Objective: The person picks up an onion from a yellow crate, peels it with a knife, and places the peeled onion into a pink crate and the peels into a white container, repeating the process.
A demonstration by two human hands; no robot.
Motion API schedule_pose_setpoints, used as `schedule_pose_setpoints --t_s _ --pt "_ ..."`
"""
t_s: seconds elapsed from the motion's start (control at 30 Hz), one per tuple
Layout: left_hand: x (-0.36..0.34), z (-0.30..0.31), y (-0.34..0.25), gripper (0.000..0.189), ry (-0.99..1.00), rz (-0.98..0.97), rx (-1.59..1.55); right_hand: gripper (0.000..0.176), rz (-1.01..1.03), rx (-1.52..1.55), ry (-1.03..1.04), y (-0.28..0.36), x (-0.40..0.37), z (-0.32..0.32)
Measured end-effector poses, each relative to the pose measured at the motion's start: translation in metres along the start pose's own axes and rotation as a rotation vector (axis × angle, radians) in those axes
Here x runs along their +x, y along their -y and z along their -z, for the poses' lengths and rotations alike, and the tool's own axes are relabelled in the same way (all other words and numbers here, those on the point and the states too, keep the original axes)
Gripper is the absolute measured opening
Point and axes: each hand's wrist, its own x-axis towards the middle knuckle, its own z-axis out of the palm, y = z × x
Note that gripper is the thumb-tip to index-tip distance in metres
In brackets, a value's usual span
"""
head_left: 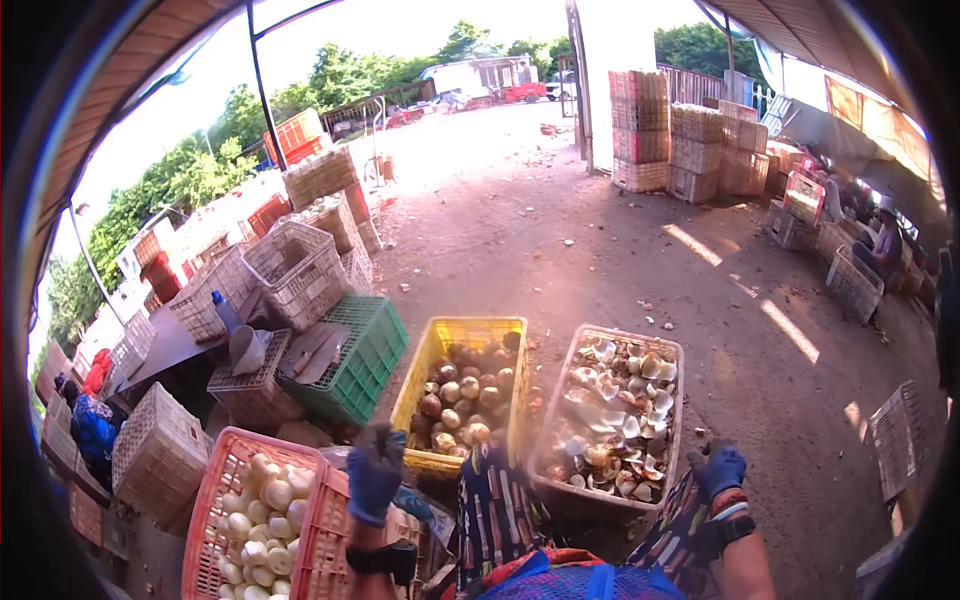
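Observation:
My left hand (373,478), in a blue glove with dark fingertips, is raised between the pink crate and the yellow crate. Its fingers are curled closed; whatever they may hold is too blurred to make out. My right hand (718,468), gloved in blue, is by my right knee, beside the pale crate (682,400) of curved white-and-brown shell pieces (625,420). Its fingers look bent inward, with their grip hidden. Round brown-skinned produce (465,395), like husked coconuts, lies in the yellow crate (408,405). Peeled white balls (265,520) fill the pink crate (215,500) at lower left.
A green crate (365,350) stands left of the yellow one, a flat tool (322,350) on top. Stacked crates (640,130) stand at the back right; more (300,265) pile up at left. Other people sit at far left (92,425) and far right (885,240).

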Motion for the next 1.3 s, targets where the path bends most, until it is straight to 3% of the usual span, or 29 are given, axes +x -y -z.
schedule_pose_setpoints --t_s 0.03,0.13,0.17,0.23,0.33,0.77,0.87,1.07,1.2,1.3 --pt "0.004 0.044 0.005 0.038 -0.151 0.160 0.366 0.041 0.017 0.007 -0.048 0.001 -0.002 -0.001" --pt "-0.032 0.067 0.073 0.068 -0.257 0.267 0.737 0.036 0.093 0.155 -0.135 -0.005 -0.006 -0.015" --pt "-0.039 0.067 0.079 0.072 -0.110 0.489 0.737 0.035 0.071 0.138 -0.122 -0.004 -0.008 -0.014" --pt "-0.048 0.062 0.098 0.079 0.027 0.564 0.758 0.033 0.041 0.110 -0.097 0.007 -0.007 -0.011" --pt "-0.033 0.065 0.061 0.081 0.339 0.663 0.717 0.031 0.045 0.096 -0.115 0.014 -0.007 -0.011" --pt "-0.022 0.060 0.059 0.069 0.285 0.872 0.734 0.028 0.016 0.075 -0.181 0.022 -0.016 -0.011" --pt "-0.023 0.059 0.062 0.053 0.295 0.842 0.722 0.028 0.012 0.077 -0.214 0.013 -0.014 -0.022" --pt "-0.022 0.062 0.052 0.049 0.281 0.809 0.714 0.026 0.030 0.081 -0.225 0.014 -0.014 -0.022" --pt "-0.051 0.047 0.100 0.048 0.295 0.611 0.759 0.024 0.078 0.114 -0.269 0.020 -0.015 -0.019" --pt "-0.038 0.053 0.075 0.047 0.282 0.692 0.740 0.023 0.097 0.103 -0.273 0.019 -0.015 -0.022"
